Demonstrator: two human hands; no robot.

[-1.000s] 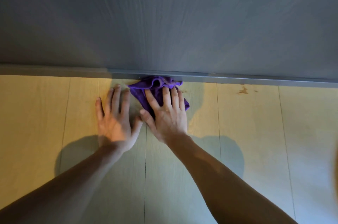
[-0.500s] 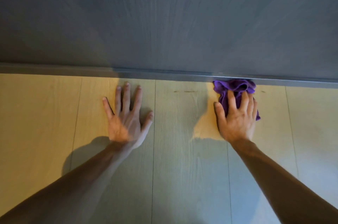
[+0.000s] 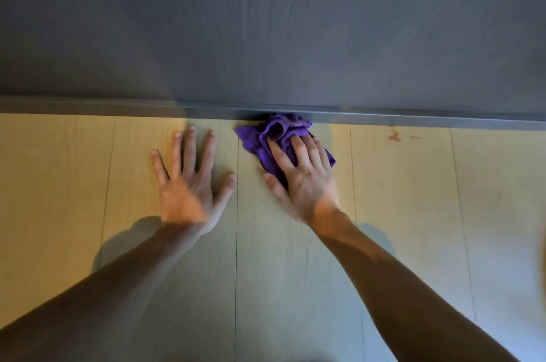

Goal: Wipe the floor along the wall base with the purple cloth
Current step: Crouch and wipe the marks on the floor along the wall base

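Observation:
A crumpled purple cloth (image 3: 276, 132) lies on the pale wood-plank floor (image 3: 295, 273), bunched up against the grey baseboard (image 3: 413, 119) of the dark grey wall (image 3: 266, 22). My right hand (image 3: 301, 175) presses flat on the cloth's near part, fingers spread over it and pointing toward the wall. My left hand (image 3: 189, 178) rests palm-down on the bare floor just left of the cloth, fingers apart, holding nothing. Part of the cloth is hidden under my right palm.
A small brownish stain (image 3: 394, 135) marks the floor close to the baseboard, to the right of the cloth. Plank seams run from the wall toward me. Warm light falls on the left floor, cooler light on the right.
My right hand slid the cloth right along the baseboard, then back left, so it now sits close beside my left hand. The left hand stayed planted on the floor.

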